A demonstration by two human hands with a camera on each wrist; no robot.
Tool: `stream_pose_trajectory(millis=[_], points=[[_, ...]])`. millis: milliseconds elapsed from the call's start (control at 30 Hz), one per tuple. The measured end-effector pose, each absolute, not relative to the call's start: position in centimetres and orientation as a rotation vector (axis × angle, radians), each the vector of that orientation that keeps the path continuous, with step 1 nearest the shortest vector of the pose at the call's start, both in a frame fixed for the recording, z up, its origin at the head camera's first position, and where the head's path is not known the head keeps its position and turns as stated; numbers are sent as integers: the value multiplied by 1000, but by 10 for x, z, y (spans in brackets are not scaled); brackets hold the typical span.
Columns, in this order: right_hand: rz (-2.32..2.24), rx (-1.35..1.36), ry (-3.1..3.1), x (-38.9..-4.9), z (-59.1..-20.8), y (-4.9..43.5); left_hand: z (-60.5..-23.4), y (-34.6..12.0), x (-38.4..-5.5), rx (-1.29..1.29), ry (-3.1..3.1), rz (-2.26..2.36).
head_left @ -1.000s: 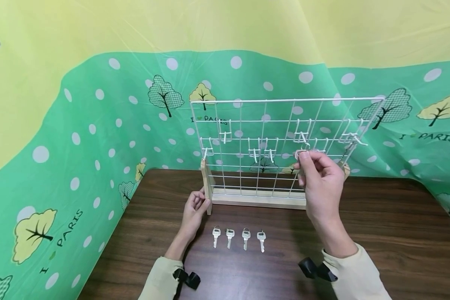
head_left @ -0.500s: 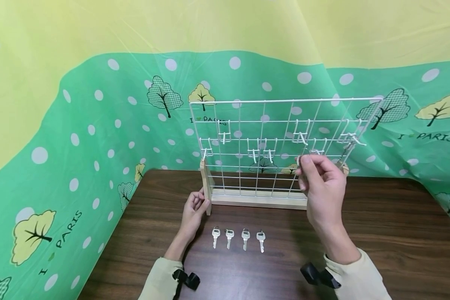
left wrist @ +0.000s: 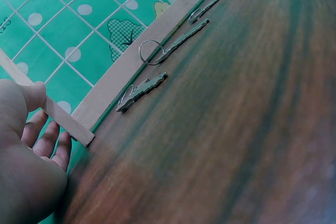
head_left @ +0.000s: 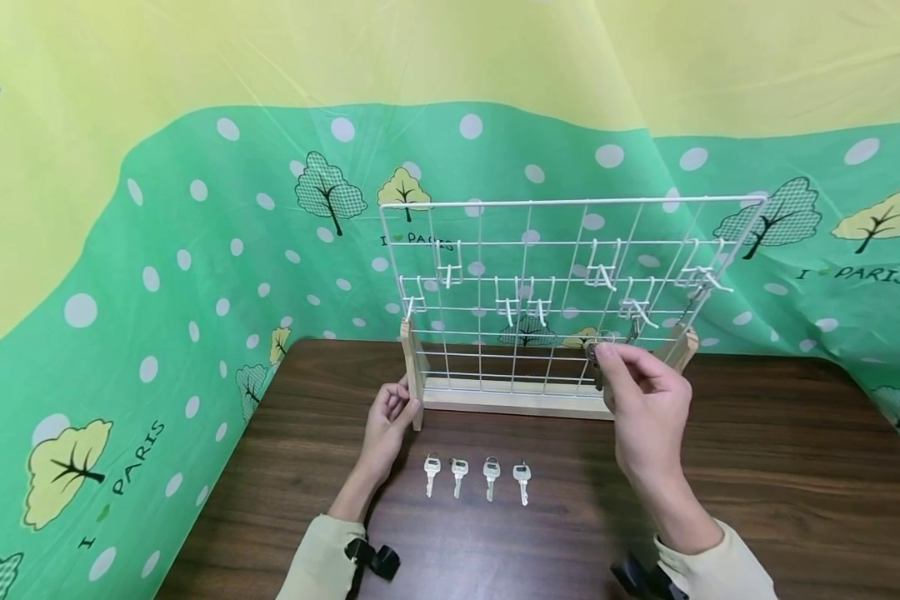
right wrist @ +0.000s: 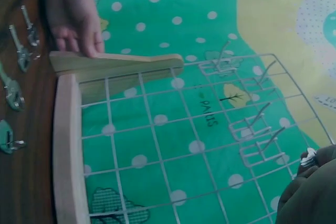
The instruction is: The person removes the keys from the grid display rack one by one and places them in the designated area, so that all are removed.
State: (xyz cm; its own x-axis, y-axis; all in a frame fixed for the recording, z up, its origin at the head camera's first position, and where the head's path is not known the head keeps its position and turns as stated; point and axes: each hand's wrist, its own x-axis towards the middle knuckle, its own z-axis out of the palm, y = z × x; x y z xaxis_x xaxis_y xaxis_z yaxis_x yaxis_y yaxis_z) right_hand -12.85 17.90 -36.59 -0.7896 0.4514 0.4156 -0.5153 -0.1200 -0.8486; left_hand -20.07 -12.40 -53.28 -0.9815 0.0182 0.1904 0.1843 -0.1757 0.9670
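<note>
In the head view, my right hand (head_left: 648,417) pinches a key (head_left: 597,367) with a thin ring, in front of the white wire grid rack (head_left: 528,202), below its right-hand hooks. In the right wrist view, a shiny bit of the key (right wrist: 310,157) shows at the fingertips of my right hand (right wrist: 310,192). My left hand (head_left: 384,429) grips the rack's left wooden upright (head_left: 412,367), thumb in front and fingers behind. Several ringed keys (head_left: 491,477) lie in a row on the table before the rack.
Several white hooks (head_left: 450,275) hang on the grid in two rows. A dark, slim item (head_left: 633,331) hangs by the lower right hook, possibly a key. A wooden bar (head_left: 517,402) forms the rack's base on the brown table (head_left: 780,467). A green patterned cloth (head_left: 270,250) stands behind.
My right hand has come down from the hooks, still pinching the key. The lower right hook it partly covered now shows. My left hand and the keys on the table stay put.
</note>
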Motion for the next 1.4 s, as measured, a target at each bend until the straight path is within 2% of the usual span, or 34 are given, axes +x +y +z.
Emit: stream_pose_trajectory(millis=[733, 1067, 1400], points=[[2060, -145, -1630, -119, -396, 188, -531, -125, -199, -206, -1938, -2338], [1901, -81, -1880, -113, -416, 192, -532, -125, -200, -208, -1953, -2331], [1959, -33, -2002, -106, -434, 199, -529, -124, -199, -224, -1942, -2341]])
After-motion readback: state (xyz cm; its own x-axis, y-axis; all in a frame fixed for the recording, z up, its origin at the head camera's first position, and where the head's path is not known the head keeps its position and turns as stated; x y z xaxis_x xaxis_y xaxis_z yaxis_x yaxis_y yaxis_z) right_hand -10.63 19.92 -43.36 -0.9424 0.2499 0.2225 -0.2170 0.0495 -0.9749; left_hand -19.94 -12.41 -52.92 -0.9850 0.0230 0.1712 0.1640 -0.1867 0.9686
